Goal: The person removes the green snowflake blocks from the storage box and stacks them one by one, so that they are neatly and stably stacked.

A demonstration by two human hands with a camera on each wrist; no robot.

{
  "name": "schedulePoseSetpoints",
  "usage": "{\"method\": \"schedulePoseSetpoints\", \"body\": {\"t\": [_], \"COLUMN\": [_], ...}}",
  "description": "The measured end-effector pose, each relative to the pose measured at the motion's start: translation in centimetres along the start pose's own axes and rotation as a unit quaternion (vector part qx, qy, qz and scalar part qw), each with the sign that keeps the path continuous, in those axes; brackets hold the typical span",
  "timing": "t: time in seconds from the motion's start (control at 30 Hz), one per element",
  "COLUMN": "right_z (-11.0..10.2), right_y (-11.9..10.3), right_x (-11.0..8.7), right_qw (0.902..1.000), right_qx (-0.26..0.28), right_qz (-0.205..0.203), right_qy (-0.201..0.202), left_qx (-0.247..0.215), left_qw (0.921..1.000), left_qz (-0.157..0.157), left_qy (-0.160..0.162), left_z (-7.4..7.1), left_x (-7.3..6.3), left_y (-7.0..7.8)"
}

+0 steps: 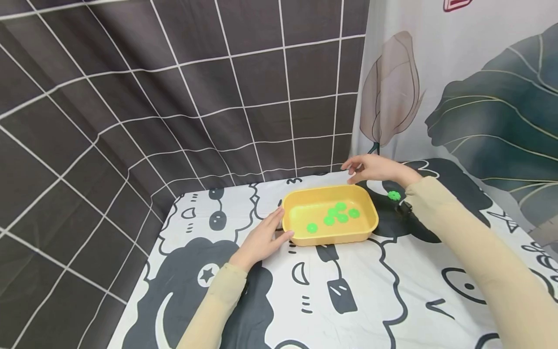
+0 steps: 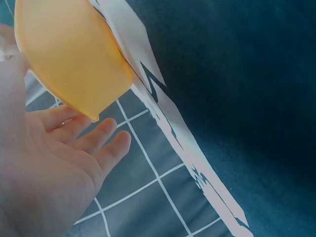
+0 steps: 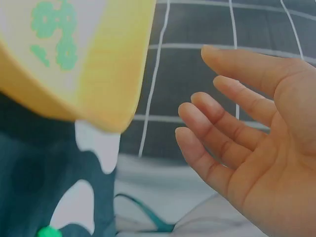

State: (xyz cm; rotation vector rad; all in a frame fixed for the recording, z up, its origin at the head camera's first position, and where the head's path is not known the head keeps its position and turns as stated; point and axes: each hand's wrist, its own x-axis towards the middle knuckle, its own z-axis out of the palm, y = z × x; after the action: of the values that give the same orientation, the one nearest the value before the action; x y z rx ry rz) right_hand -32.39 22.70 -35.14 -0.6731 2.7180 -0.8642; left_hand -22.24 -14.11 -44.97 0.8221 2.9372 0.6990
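A yellow rectangular tray stands on the patterned cloth, with several small green flower-shaped pieces lying inside it. My left hand touches the tray's left end, its fingers and thumb spread along the rim; the left wrist view shows the fingertips against the yellow wall. Above the tray's far right corner hovers my right hand, holding nothing, with its fingers loosely bent and apart in the right wrist view. One more green flower-shaped piece lies on the cloth right of the tray, below my right wrist.
The cloth has a black and white cartoon print. A dark curtain with a white grid hangs behind and to the left. At the back right hangs a pale curtain with leaf and flower prints.
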Motion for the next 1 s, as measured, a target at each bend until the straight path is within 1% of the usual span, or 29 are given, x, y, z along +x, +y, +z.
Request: {"method": "schedulePoseSetpoints", "body": {"t": [0.27, 0.4, 0.5, 0.6, 0.67, 0.8, 0.93, 1.0], "right_z": [1.8, 2.8, 3.7, 4.7, 5.4, 6.6, 7.7, 8.2], "right_y": [-2.9, -4.0, -4.5, -4.7, -4.8, -5.3, -5.7, -5.9], "right_x": [1.9, 2.6, 3.0, 3.4, 3.7, 4.3, 4.9, 5.1], "right_qw": [0.9978, 0.9943, 0.9909, 0.9869, 0.9839, 0.9776, 0.9686, 0.963], "right_qx": [-0.012, -0.02, -0.026, -0.033, -0.048, -0.07, -0.093, -0.103], "right_qz": [-0.039, -0.069, -0.086, -0.094, -0.1, -0.109, -0.112, -0.12], "right_qy": [-0.053, -0.079, -0.101, -0.127, -0.14, -0.166, -0.202, -0.218], "left_qx": [0.004, 0.008, 0.005, 0.004, 0.007, 0.007, 0.006, 0.005], "left_qw": [1.0, 1.0, 1.0, 1.0, 0.9999, 1.0, 1.0, 1.0], "left_qz": [0.001, 0.0, 0.002, 0.0, -0.001, 0.0, 0.003, 0.003], "left_qy": [0.0, 0.002, 0.0, -0.006, -0.009, -0.001, 0.001, 0.0], "left_z": [-0.2, 0.0, 0.0, 0.2, 0.2, 0.2, 0.1, 0.1], "left_x": [-0.1, 0.0, 0.0, 0.1, 0.1, 0.1, 0.1, 0.1], "left_y": [0.0, -0.1, 0.0, 0.0, 0.0, -0.1, -0.1, -0.1]}}
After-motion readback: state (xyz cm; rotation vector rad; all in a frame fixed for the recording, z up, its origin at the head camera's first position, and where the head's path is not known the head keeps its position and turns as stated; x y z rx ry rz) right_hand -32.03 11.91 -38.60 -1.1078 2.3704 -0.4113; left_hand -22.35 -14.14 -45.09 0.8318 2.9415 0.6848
